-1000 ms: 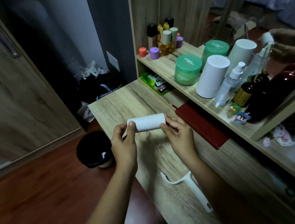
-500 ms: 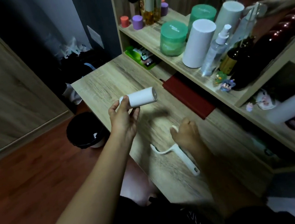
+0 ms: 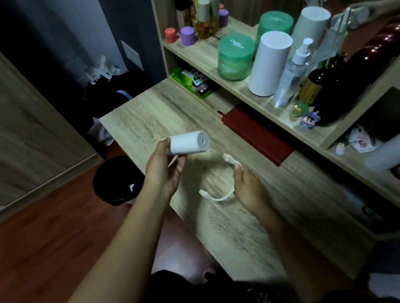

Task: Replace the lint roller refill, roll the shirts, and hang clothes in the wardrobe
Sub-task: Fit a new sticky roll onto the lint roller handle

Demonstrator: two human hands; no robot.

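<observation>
Left hand (image 3: 164,173) fingers (image 3: 178,163) closed around the left end of the white refill roll (image 3: 188,143), held above the desk (image 3: 153,122). Long axis running left to right, the holed end face turned right. Right hand (image 3: 249,188) wrapped on the lint roller handle (image 3: 219,196), lifted just right of and nearer than the roll. Probably next: spindle tip into that hole.

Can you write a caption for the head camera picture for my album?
Left hand holds a white lint roller refill above the wooden desk while the right hand lifts the white roller handle.
</observation>
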